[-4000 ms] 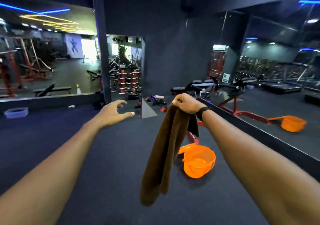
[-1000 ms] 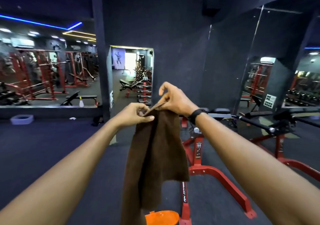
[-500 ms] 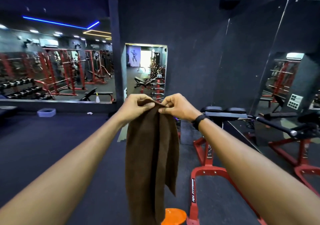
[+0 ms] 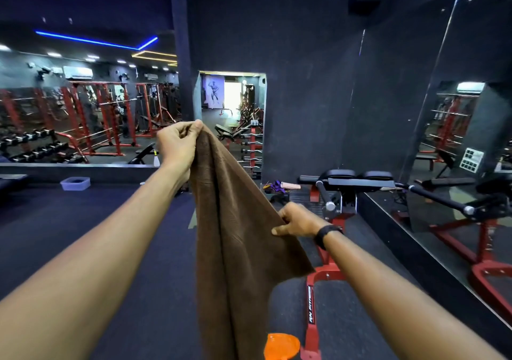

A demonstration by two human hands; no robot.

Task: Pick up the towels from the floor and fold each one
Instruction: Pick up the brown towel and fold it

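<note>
A brown towel is held up in the air above the dark gym floor, its length hanging down and out of sight at the bottom of the view. Its top end is pinched by the left hand, raised high, with the fingers curled and pressed together against the thumb over the cloth. Its right edge is gripped lower down by the right hand, fingers curled round the fabric, so that the cloth is drawn taut in a slant between the two hands. A black band is worn on the right wrist. A red-framed exercise bench is seen just behind the towel, and part of an orange basket is seen on the floor beside the towel's lower end. A mirrored wall is seen along the floor's right edge.
</note>
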